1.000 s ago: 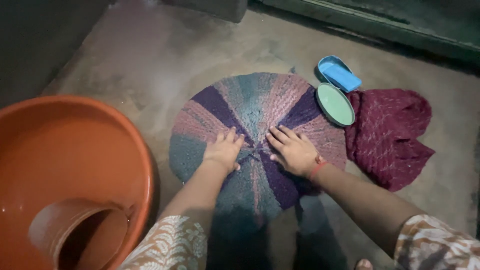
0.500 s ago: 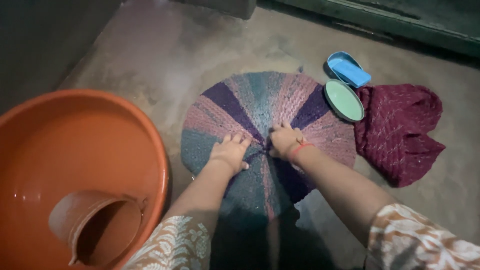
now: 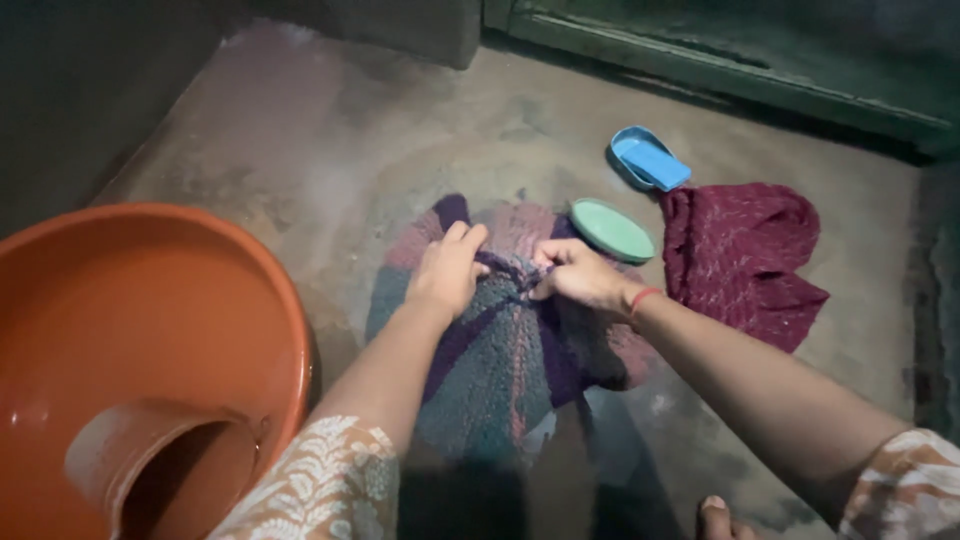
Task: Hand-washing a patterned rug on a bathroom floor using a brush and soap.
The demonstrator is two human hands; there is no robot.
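Damp concrete floor (image 3: pixel 300 170); round mat (image 3: pixel 500 350), flat a moment ago, now bunched at centre, left hand (image 3: pixel 447 272) and right hand (image 3: pixel 580 275) each pinching its folds; green lid (image 3: pixel 612 230) at two o'clock.

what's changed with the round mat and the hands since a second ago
Both hands went from pressing flat on the round mat to gripping it: left hand and right hand have bunched its middle upward. The orange tub, green lid and maroon cloth lie as before.

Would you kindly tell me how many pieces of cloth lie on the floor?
2: the round striped knitted mat, gathered by both hands, and the crumpled maroon cloth right of it. None seems hidden.
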